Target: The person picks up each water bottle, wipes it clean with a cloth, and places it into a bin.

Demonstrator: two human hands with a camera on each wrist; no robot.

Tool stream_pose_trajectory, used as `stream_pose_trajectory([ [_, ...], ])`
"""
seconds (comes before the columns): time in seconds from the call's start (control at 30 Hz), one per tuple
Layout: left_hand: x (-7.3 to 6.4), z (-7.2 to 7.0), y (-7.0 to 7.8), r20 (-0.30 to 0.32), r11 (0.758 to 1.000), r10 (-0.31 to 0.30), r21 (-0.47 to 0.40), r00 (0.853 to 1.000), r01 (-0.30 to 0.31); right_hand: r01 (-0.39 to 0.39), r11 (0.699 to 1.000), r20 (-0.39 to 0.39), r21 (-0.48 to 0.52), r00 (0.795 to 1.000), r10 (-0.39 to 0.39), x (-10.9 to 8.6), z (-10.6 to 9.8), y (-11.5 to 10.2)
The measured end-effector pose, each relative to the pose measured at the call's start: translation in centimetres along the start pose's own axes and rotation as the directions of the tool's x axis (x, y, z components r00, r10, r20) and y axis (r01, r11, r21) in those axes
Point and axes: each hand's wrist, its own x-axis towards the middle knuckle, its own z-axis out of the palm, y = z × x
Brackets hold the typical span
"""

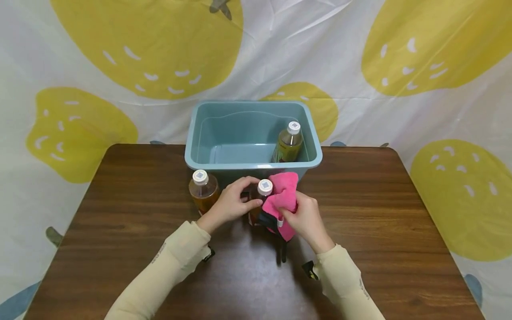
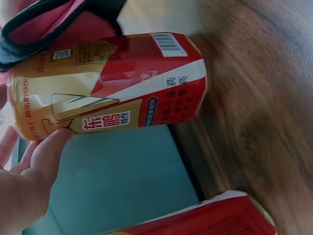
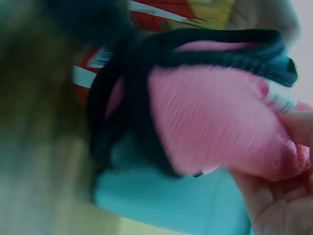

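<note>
My left hand [image 1: 234, 198] holds a bottle [image 1: 265, 186] near its top, with fingers and thumb on either side below the white cap. The bottle stands on the table; its red and gold label [image 2: 127, 88] shows in the left wrist view. In my right hand [image 1: 309, 218] is a bunched pink cloth [image 1: 285, 193] with dark edging, pinched between thumb and fingers. The cloth lies against the bottle's right side and hides part of it. Dark strips of its edging hang down toward the table in front.
Behind both hands stands a blue-grey plastic bin [image 1: 256, 166]. Inside it, at the right, leans a white-capped bottle [image 1: 290, 144] with a yellow-green label. Another white-capped bottle [image 1: 205, 194] of amber liquid stands left of my left hand. A patterned curtain [image 1: 280, 53] hangs behind the brown table [image 1: 380, 213].
</note>
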Motion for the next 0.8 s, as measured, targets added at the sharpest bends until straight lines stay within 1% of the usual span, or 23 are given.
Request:
stream_pose_trajectory([
  [0.1, 0.1, 0.1, -0.1, -0.013, 1.000, -0.004, -0.028, 1.000, 0.004, 0.018, 1.000, -0.033, -0.016, 0.999, -0.019, -1.0, 1.2, 1.2],
  [0.2, 0.2, 0.2, -0.1, -0.013, 1.000, 0.007, -0.026, 1.000, -0.007, 0.016, 0.999, -0.035, -0.049, 0.999, -0.018, -1.8, 2.5, 2.6],
  [0.37, 0.2, 0.2, -0.1, -0.018, 1.000, 0.028, -0.005, 0.999, -0.028, -0.035, 0.998, -0.001, -0.049, 0.999, 0.035, -2.4, 3.7, 4.0],
  [0.5, 0.1, 0.1, -0.1, -0.021, 1.000, 0.019, 0.009, 1.000, -0.019, -0.078, 0.995, 0.053, -0.067, 0.995, 0.082, -2.5, 4.5, 4.9],
  [0.57, 0.1, 0.1, -0.2, -0.016, 1.000, 0.014, 0.007, 1.000, -0.014, -0.094, 0.993, 0.068, -0.077, 0.993, 0.100, -2.6, 4.8, 5.2],
  [0.67, 0.1, 0.1, -0.2, -0.021, 1.000, 0.025, -0.001, 0.999, -0.025, -0.100, 0.992, 0.072, -0.076, 0.992, 0.105, -2.6, 5.1, 5.5],
  [0.8, 0.0, 0.1, -0.3, -0.032, 0.999, 0.043, -0.014, 0.999, -0.044, -0.094, 0.993, 0.097, -0.066, 0.990, 0.100, -2.4, 4.7, 5.3],
])
